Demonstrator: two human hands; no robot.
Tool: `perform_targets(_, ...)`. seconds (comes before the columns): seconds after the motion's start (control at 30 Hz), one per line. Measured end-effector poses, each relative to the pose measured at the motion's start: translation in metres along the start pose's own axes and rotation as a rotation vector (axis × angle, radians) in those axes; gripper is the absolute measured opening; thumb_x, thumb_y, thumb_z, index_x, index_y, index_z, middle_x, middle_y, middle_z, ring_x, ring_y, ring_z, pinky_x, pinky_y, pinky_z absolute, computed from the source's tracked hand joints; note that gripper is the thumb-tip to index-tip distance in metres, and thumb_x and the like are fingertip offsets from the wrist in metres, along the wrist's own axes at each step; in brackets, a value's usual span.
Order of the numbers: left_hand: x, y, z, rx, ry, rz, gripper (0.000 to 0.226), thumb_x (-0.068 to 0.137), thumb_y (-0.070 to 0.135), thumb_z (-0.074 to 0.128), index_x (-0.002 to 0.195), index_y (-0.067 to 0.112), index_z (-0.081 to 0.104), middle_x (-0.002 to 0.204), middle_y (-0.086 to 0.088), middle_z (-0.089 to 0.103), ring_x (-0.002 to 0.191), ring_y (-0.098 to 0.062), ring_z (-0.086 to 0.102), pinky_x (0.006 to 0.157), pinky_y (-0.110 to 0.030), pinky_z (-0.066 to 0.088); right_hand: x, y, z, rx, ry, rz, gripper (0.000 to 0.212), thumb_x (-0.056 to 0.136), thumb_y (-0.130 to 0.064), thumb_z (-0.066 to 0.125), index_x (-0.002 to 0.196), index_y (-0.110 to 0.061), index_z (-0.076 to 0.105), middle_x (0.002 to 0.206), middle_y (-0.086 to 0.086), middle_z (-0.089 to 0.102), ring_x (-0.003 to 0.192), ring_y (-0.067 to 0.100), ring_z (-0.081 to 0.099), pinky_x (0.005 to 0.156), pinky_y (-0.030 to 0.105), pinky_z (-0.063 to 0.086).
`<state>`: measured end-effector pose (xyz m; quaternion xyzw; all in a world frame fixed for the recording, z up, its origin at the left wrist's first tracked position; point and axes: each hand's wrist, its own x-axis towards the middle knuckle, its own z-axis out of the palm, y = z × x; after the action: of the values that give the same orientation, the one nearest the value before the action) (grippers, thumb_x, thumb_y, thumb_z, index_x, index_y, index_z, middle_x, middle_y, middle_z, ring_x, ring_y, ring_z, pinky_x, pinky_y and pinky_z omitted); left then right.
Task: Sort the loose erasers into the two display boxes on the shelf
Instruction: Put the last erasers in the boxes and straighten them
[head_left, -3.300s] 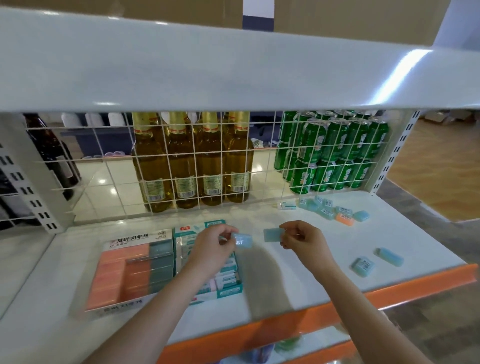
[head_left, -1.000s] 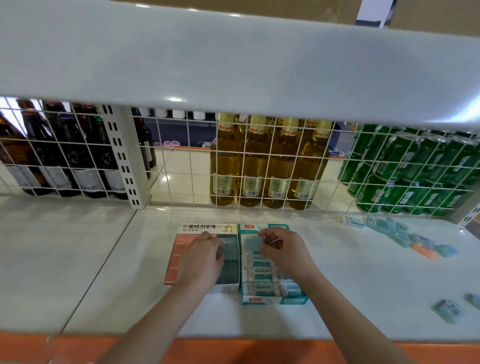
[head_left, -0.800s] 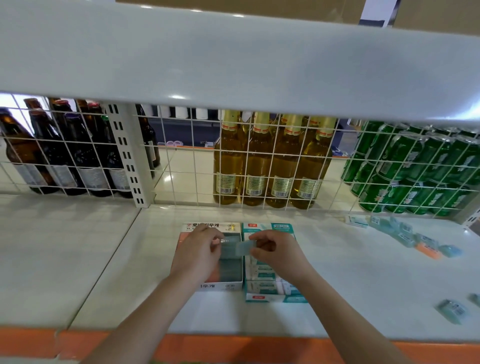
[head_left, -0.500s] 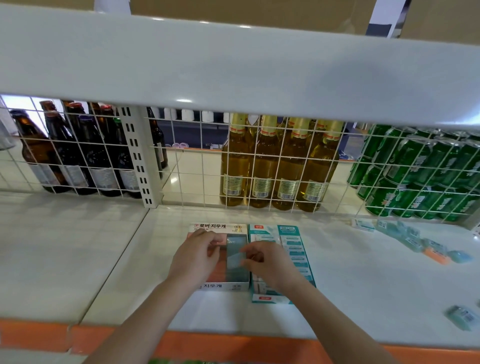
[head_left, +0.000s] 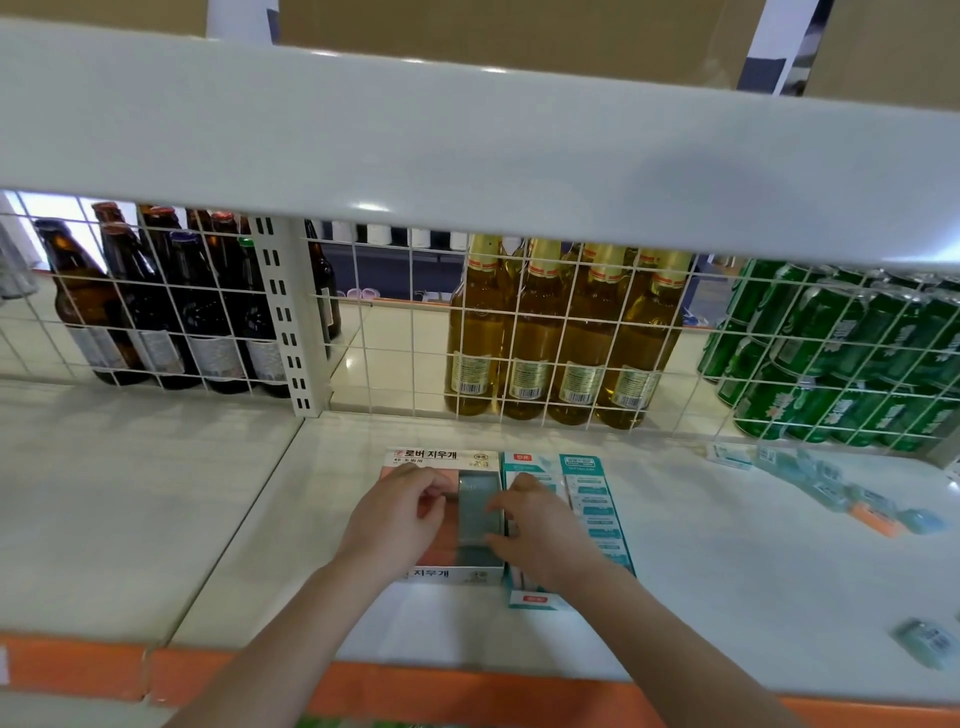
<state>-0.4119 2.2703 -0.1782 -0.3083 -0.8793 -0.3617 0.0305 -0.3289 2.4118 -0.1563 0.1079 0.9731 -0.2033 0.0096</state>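
The left display box (head_left: 441, 460) reads "로버 지우개" on its back flap and "지우개" on its front wall; smaller print elsewhere is too blurred to read.

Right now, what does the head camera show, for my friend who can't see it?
Two hands, left hand and right hand, reach into two eraser display boxes standing side by side on a white shelf. Loose erasers lie to the right; bottles and green cans stand behind a wire grid.

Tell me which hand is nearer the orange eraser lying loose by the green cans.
Right. The right hand rests over the display boxes, with the orange eraser off to its right; the left hand lies farther left.
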Motion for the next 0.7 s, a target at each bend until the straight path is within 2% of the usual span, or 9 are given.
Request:
perform_targets(0.17,0.000,-0.003,-0.003,0.008,0.020,-0.024,0.018,0.087,0.012,0.057,0.100,0.016,0.068,0.097,0.004,0.061,0.091,-0.012,0.058,0.078,-0.018,0.043,0.003,-0.005,0.002,-0.054,-0.004,-0.008,0.031,0.088,-0.028,0.059,0.118,-0.021,0.056,0.126,0.001,0.042,0.113,0.017,0.045,0.094,0.026,0.041)
perform_targets(0.43,-0.001,0.002,-0.002,0.014,0.003,-0.037,0.019,0.088,0.013,0.056,0.103,0.018,0.067,0.103,0.005,0.061,0.089,-0.008,0.056,0.080,-0.019,0.045,0.004,0.004,-0.001,0.041,0.032,0.021,0.024,0.090,-0.025,0.055,0.114,-0.022,0.058,0.122,0.000,0.046,0.105,0.015,0.051,0.087,0.022,0.045)
perform_targets(0.57,0.004,0.013,0.003,-0.025,-0.041,-0.059,0.019,0.089,0.014,0.056,0.105,0.019,0.065,0.104,0.006,0.063,0.095,-0.009,0.058,0.084,-0.021,0.047,-0.005,0.023,-0.011,0.095,0.076,0.056,0.020,0.093,-0.021,0.050,0.110,-0.021,0.061,0.115,0.000,0.050,0.098,0.015,0.052,0.082,0.022,0.047)
perform_targets(0.7,0.008,0.030,0.015,-0.041,-0.090,-0.037,0.019,0.092,0.019,0.054,0.108,0.023,0.061,0.105,0.011,0.060,0.092,-0.003,0.054,0.070,-0.008,0.041,-0.016,0.050,-0.020,0.063,0.136,0.113,0.019,0.093,-0.025,0.049,0.108,-0.024,0.060,0.112,-0.003,0.053,0.093,0.012,0.054,0.071,0.015,0.046)
